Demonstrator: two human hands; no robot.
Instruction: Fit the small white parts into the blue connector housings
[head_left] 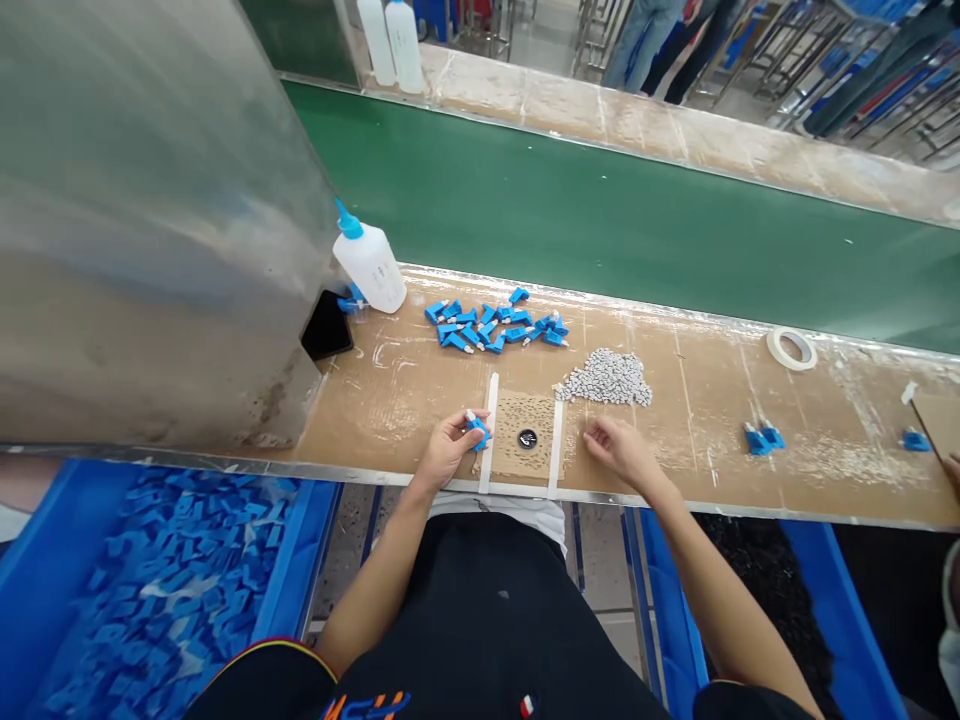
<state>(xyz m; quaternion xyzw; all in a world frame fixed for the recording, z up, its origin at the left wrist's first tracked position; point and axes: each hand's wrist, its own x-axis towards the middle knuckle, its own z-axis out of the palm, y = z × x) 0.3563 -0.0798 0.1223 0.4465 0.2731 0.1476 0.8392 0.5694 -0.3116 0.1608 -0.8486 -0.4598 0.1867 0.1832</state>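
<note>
My left hand is closed on a small blue plastic part with a white tip, just left of a taped-down brown card. A small round black dish sits on the card, whose surface is covered with small dark marks. To the right of the card, my right hand hovers low over the bench with its fingers drawn together; whatever they pinch is too small or hidden to name. Beyond it lies a heap of small grey pieces. Several more blue parts are scattered farther back.
A white squeeze bottle and a black phone-like slab stand by the metal housing at left. Behind the bench runs a green belt. A tape roll lies at right. Blue bins flank me below.
</note>
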